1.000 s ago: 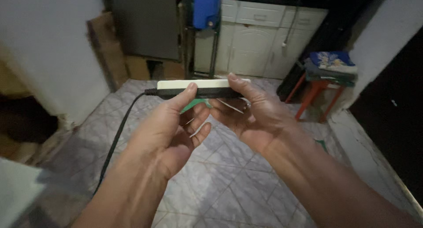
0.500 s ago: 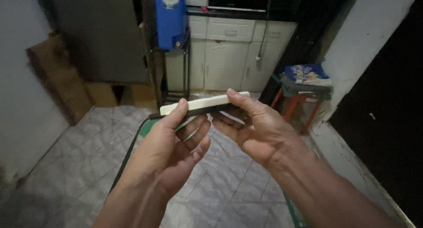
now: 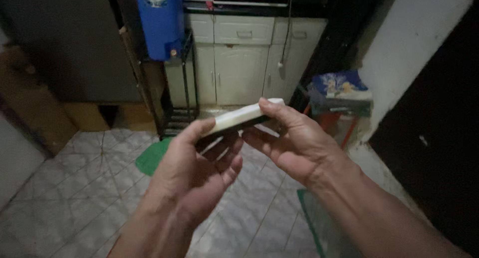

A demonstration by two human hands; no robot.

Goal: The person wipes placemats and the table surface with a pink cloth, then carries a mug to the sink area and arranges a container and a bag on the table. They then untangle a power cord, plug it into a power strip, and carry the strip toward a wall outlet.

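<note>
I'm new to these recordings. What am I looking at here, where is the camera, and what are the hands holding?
There is no machine: a person works with two bare hands, and the single camera sits on their head, looking down. The left hand and right hand together hold a long power strip, white on top and dark underneath, tilted up to the right, thumbs on its upper face. Below is a tiled floor with something green lying on it. Behind stand white cabinets, a blue water jug on a dark metal rack, and a red stool carrying folded cloth.
</note>
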